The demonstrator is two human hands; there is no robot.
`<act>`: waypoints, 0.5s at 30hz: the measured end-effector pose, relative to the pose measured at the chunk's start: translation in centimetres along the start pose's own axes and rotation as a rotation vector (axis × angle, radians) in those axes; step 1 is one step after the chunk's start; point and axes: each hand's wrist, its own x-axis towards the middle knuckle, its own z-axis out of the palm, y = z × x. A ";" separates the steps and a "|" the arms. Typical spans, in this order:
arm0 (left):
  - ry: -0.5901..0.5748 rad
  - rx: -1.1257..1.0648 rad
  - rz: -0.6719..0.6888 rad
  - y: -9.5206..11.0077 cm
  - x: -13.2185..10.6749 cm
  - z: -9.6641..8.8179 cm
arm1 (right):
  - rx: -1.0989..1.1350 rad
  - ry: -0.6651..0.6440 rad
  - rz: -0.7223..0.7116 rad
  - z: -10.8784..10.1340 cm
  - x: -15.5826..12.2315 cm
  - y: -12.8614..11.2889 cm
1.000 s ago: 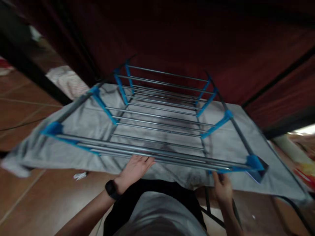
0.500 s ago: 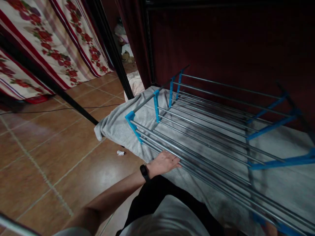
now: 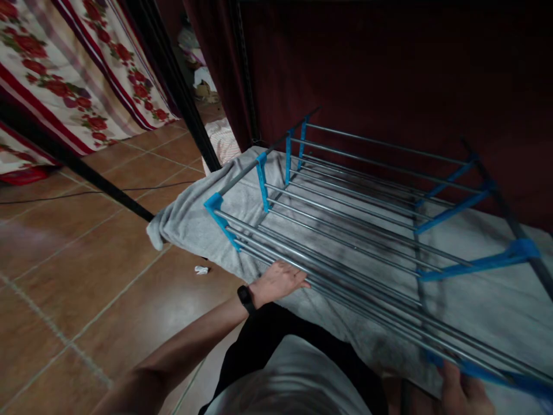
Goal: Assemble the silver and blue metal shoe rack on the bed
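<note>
Left fingers point(image 3: 299, 279) clamped on near rods point(image 3: 298, 253) of drying rack point(image 3: 355, 248); right fingers point(image 3: 452, 380) alongside, grip unclear.

Right hand point(image 3: 464, 395) cut off by bottom edge; rack point(image 3: 355, 248) cropped at right — white scrap point(image 3: 201, 270) too small to identify.

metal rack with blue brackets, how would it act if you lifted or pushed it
The metal rack is probably stiff, with straight rods joined by blue brackets. It may be light for its size, being mostly open gaps between thin rods. Pushed, it could ruck up the gray cloth beneath, which looks soft and folded.
</note>
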 end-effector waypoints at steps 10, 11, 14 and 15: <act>0.119 0.011 0.141 2.4 -1.2 0.4 | 0.387 0.029 -0.131 1.5 -1.6 -1.1; 0.124 -0.003 0.188 3.0 -1.5 0.9 | 0.439 0.016 -0.160 1.7 -1.7 -1.3; 0.039 -0.057 0.221 4.5 -1.6 2.5 | 0.534 0.014 -0.253 2.3 -1.9 -1.6; 0.005 -0.070 0.190 4.8 -1.4 3.1 | 0.540 0.023 -0.279 2.5 -1.9 -1.7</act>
